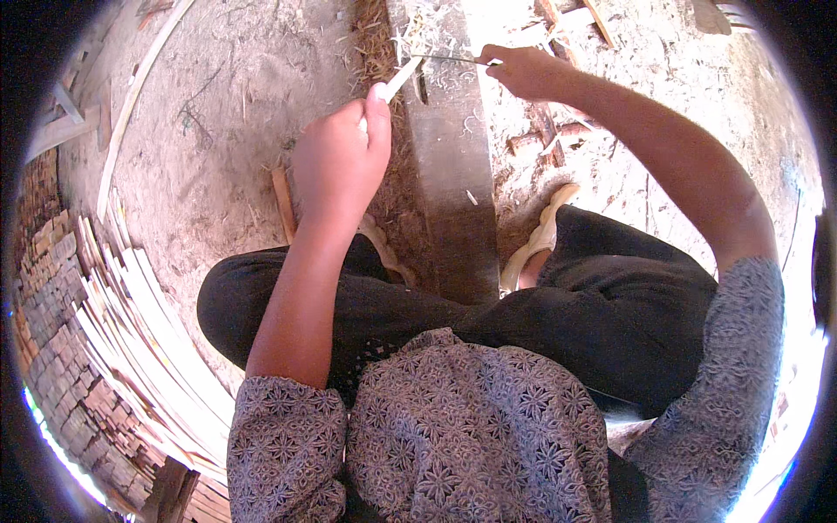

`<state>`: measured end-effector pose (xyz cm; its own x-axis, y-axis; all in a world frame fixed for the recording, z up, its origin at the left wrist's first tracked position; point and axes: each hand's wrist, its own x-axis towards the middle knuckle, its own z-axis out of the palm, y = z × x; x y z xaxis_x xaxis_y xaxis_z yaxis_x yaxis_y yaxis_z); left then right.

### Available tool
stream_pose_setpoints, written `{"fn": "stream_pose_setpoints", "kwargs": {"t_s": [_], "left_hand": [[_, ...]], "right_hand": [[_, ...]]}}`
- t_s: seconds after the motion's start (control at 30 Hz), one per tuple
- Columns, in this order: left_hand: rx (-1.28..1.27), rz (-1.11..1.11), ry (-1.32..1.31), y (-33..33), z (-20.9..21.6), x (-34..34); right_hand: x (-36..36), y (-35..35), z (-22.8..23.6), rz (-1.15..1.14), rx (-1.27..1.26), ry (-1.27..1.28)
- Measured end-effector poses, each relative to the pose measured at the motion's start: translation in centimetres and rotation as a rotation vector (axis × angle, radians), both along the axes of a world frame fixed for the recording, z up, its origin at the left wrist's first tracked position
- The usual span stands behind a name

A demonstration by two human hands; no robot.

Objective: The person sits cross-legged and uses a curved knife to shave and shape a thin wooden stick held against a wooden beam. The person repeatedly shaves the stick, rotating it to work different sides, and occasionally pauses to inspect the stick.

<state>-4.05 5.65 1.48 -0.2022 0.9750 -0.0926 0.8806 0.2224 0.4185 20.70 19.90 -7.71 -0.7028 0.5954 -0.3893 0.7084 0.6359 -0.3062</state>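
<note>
My left hand (347, 152) is closed round a pale wooden stick (401, 78), with the thumb laid along it. The stick slants up and to the right over a long wooden beam (455, 200). Across the beam, my right hand (526, 72) grips a thin dark blade-like tool (449, 58); its exact kind is too small to tell. The tool points left, and its far end meets or passes the stick's upper end. Curled wood shavings (423, 30) lie on the beam around that spot.
The beam runs away from between my bent legs. Shavings line its left side. Scrap wood pieces (551, 131) lie to its right. At the left stand a bundle of long pale strips (144, 322) and stacked small wood blocks (52, 288). A long curved strip (131, 105) lies on the dusty ground.
</note>
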Motion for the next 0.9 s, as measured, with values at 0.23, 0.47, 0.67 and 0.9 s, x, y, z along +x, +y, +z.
{"fn": "stream_pose_setpoints", "kwargs": {"t_s": [0.23,0.47,0.67,0.9], "left_hand": [[0.299,-0.067,0.065,0.0,-1.3,-2.3],[0.317,-0.162,0.291,-0.3,-0.5,-2.0],[0.399,-0.225,0.274,0.3,-0.7,-1.8],[0.372,-0.227,0.258,-0.1,-1.7,-2.0]], "right_hand": [[-1.1,-0.6,0.8,-0.225,-0.219,0.094],[-3.8,-6.6,7.2,-0.134,-0.185,0.361],[-2.3,-1.9,2.8,0.033,0.084,0.158],[-3.5,-3.9,4.2,-0.023,-0.09,0.276]]}}
